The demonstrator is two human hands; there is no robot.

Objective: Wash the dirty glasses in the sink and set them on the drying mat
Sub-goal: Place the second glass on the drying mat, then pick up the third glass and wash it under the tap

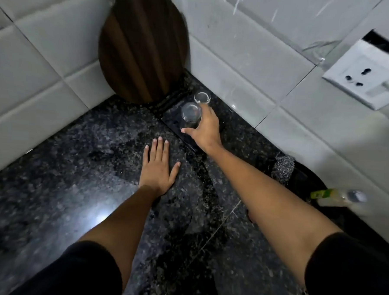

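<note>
Two clear glasses stand on a dark drying mat (170, 121) in the corner of the black granite counter. My right hand (203, 128) grips the nearer glass (190, 114) from its right side, thumb in front. The second glass (202, 97) stands just behind it, close to the wall and apart from my fingers. My left hand (158, 168) rests flat on the counter, fingers straight, to the left of the mat and holding nothing.
A round dark wooden board (142, 45) leans in the tiled corner behind the mat. A wall socket (366, 77) sits at the right. A steel scrubber (282, 166) and a bottle with a green label (337, 196) lie by a dark basin at the right edge.
</note>
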